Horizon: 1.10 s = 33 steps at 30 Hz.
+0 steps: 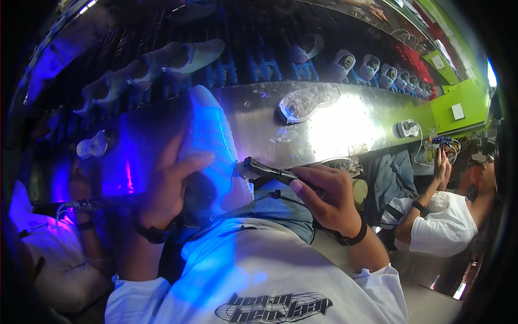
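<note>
The left hand (175, 181) grips 1 pale shoe (213, 135), held up before the desk (259, 124), while the right hand (326, 194) pinches a dark tool (264, 170) at its side, where light, steady movements seem best.

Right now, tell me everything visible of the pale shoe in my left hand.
The pale, elongated shoe, tinted blue, has faint side lines and a rounded toe pointing away from you, heel toward you. Your left hand grips it; a slim black handheld tool is at its right edge, contact unclear. Material is uncertain.
</note>
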Tool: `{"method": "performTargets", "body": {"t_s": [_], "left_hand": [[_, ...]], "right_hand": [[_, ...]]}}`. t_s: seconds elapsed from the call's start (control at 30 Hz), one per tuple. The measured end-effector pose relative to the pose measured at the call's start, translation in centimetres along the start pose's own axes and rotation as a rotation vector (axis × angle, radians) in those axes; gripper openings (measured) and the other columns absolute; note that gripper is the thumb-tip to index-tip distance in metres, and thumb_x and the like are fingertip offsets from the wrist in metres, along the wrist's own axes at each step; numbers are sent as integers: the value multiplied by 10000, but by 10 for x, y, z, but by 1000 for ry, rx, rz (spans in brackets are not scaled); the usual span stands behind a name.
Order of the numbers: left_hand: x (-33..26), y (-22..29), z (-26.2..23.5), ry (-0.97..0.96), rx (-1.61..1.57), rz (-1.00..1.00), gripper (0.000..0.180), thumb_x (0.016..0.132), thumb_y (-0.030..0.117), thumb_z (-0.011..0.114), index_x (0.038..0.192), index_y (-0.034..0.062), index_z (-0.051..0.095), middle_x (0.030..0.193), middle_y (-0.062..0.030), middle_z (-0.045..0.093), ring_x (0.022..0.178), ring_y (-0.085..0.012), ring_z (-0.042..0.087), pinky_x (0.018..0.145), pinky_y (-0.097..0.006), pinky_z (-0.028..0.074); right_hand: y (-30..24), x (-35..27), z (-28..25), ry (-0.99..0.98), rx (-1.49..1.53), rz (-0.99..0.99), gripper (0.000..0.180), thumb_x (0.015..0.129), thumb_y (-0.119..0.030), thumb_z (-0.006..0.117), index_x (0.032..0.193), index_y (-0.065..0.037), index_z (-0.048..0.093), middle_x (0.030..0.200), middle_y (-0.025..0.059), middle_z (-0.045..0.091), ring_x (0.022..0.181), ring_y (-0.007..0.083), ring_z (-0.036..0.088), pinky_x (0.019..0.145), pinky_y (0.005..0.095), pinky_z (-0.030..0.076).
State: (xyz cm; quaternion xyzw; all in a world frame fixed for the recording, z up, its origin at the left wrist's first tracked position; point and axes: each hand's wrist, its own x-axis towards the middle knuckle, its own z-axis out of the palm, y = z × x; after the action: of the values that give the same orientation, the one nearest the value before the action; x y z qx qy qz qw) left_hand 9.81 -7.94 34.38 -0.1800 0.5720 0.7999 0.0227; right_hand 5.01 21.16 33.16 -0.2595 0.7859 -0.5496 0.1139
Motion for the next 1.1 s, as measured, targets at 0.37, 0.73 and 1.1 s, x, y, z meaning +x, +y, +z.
{"method": "performTargets", "body": {"t_s": [0.37,0.73,1.1], "left_hand": [[5,6,-2,30,-16,-77,535,949,86,681,1465,55,546,1085,-31,709,884,-122,702,769,-261,568],[6,-6,-3,169,48,-189,248,1061,234,610,1271,122,684,984,39,654,836,-30,631,665,-200,473],[-5,0,2,110,-1,-348,513,1067,528,522,1386,135,603,1022,-95,768,769,-231,756,577,-264,566]], "right_hand": [[-3,-8,-14,-51,39,25,208,930,-90,756,1061,71,748,815,174,714,639,251,679,591,323,512],[-18,14,-39,13,-196,-169,190,857,-59,785,1020,36,760,730,141,671,557,242,643,517,353,476],[-36,38,-62,8,-365,-374,210,804,-60,790,1006,-9,760,729,128,683,600,298,666,529,381,508]]}}
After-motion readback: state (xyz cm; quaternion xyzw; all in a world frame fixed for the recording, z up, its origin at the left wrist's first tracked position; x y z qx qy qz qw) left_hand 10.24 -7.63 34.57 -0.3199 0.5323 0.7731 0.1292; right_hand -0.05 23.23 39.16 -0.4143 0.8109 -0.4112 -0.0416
